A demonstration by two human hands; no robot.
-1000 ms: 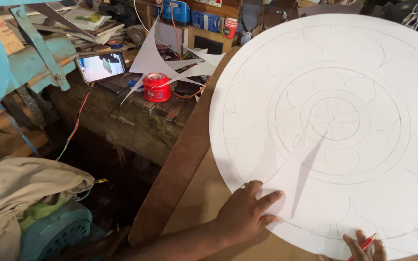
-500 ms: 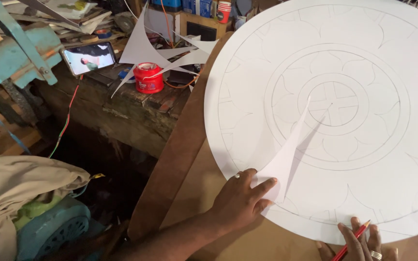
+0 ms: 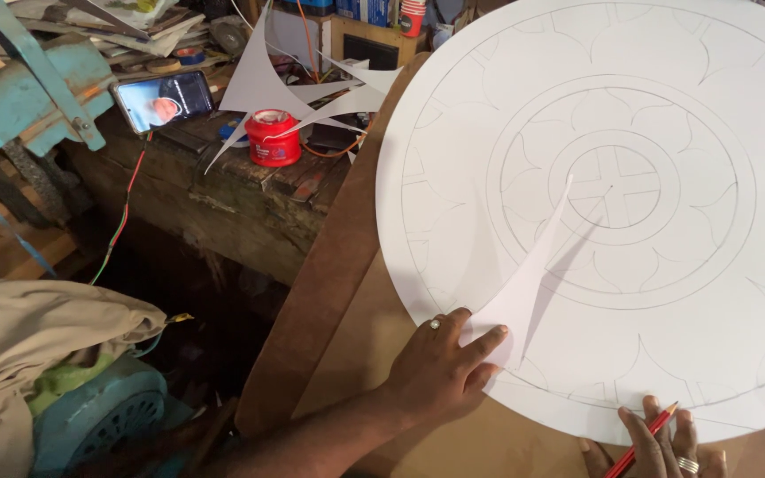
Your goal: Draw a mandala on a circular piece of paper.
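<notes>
A large white round board with pencilled petal and ring outlines lies on a brown board. My left hand, a ring on one finger, presses the wide end of a pointed white paper template onto the round board's lower left edge. The template's tip reaches up toward the drawn centre cross. My right hand rests at the round board's bottom edge and holds a red pencil pointing up and to the right.
A cluttered wooden bench at the upper left carries a red tub, a lit phone, several white pointed paper offcuts and cables. A beige cloth lies over a teal machine at the lower left.
The view has moved in closer to the round board. My left hand has slid the paper template further onto the board, its tip now near the centre. The right hand still holds the pencil.
</notes>
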